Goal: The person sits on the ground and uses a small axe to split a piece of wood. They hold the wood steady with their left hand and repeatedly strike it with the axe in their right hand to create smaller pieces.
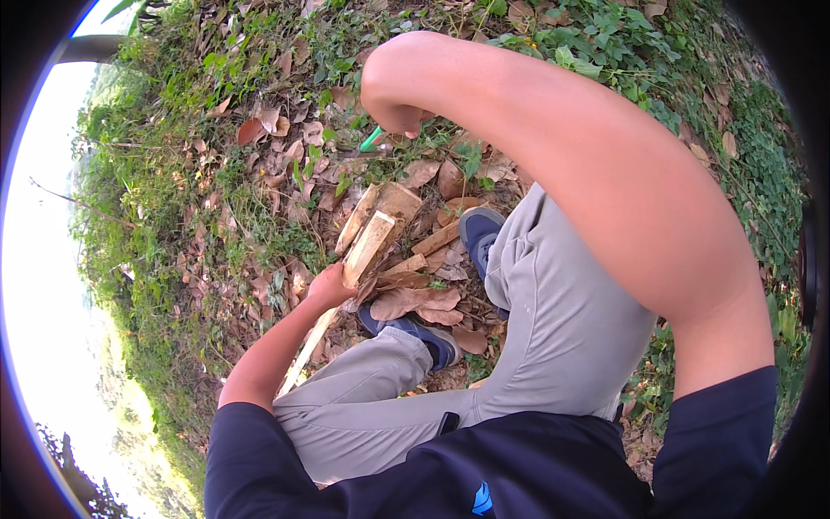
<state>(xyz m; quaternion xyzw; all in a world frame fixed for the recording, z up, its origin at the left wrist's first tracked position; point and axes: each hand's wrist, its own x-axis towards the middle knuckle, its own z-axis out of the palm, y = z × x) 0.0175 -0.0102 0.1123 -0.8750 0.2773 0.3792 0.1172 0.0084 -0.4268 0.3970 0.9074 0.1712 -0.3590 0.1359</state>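
My left hand (332, 285) is closed around a long, pale strip of wood (370, 244). Its squared end points up and away from me, while its lower part runs down toward my left knee. Farther off, my right hand (403, 121) is bent in at the wrist, its fingers mostly hidden behind the arm. A bright green handle (371, 139) sticks out from it; the kind of tool cannot be made out. Just beyond the strip's upper end lies a wider wooden block (399, 201), with another piece of wood (356, 221) beside it.
Short wood pieces (437, 238) and large dry leaves (417, 303) lie between my blue shoes (481, 235). Green plants (596, 52) and leaf litter cover the ground around. My grey-trousered knees are bent close to the wood. A bright open slope shows at far left.
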